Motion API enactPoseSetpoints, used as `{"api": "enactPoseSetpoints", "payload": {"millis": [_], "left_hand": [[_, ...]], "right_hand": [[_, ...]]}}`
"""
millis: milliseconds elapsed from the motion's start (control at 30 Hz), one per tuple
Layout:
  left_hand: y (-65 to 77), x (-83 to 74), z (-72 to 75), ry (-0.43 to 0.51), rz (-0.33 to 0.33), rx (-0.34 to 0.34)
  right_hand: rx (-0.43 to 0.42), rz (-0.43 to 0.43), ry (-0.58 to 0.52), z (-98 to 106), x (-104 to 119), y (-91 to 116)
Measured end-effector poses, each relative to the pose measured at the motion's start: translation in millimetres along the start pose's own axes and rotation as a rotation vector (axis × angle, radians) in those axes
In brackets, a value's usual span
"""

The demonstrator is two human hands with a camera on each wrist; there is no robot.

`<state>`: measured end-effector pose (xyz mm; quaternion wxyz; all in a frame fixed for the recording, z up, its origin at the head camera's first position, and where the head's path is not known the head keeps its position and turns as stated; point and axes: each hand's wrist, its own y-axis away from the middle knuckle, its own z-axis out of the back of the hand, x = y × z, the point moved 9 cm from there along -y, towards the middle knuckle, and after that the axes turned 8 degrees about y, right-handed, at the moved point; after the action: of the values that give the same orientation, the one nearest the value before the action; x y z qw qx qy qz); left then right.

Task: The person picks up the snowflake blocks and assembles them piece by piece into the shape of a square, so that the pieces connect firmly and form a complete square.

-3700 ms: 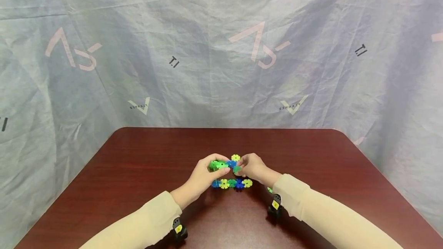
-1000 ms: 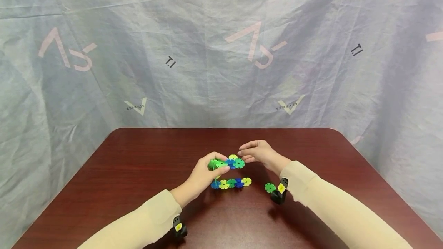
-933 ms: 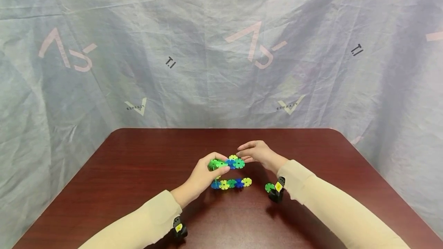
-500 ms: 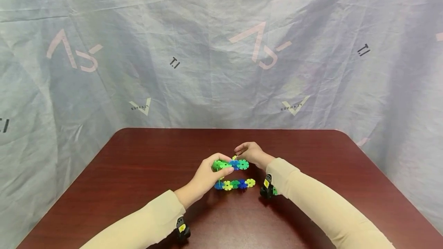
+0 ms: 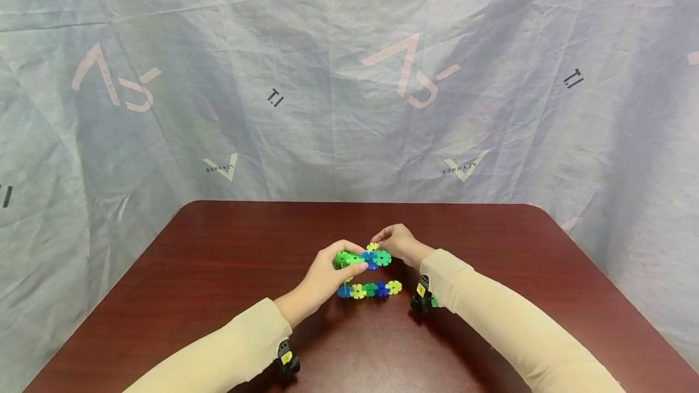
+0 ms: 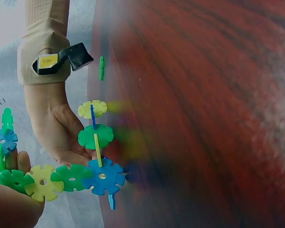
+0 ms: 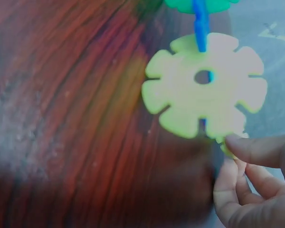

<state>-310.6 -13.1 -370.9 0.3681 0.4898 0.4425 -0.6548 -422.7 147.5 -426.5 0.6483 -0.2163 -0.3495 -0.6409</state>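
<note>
My left hand (image 5: 319, 275) grips the upper row of a frame built from slotted flower-shaped plastic discs, thumb in front and fingers behind. A teal-green disc (image 5: 383, 258) ends that row, beyond a blue disc (image 5: 369, 258). Below runs the lower row (image 5: 370, 289) of blue, yellow and green discs, linked to the upper one at the left side. My right hand (image 5: 398, 244) reaches behind the frame and pinches a yellow disc (image 5: 372, 247) between thumb and fingers. In the right wrist view, a nearer yellow disc (image 7: 180, 90) hides most of that pinched one.
A loose green disc (image 5: 434, 301) lies on the dark red table (image 5: 246, 241), partly covered by the right wrist camera (image 5: 421, 296). Behind the table hangs a grey printed cloth (image 5: 327, 138).
The right hand has left the teal-green disc at the upper row's end, moved back behind the frame and now pinches the yellow disc there. The left hand keeps its grip.
</note>
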Motion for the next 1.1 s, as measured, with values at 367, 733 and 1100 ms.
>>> {"api": "enactPoseSetpoints", "payload": {"millis": [367, 733, 1100], "left_hand": [[0.1, 0.5, 7.1, 0.003, -0.006, -0.062], [-2.7, 3.6, 13.8, -0.004, 0.017, -0.087], [-4.9, 2.0, 17.9, -0.035, 0.013, -0.099]], "right_hand": [[0.116, 0.106, -0.177, 17, 13, 23], [0.131, 0.312, -0.236, 36, 30, 66], [0.121, 0.418, -0.244, 48, 38, 93]]}}
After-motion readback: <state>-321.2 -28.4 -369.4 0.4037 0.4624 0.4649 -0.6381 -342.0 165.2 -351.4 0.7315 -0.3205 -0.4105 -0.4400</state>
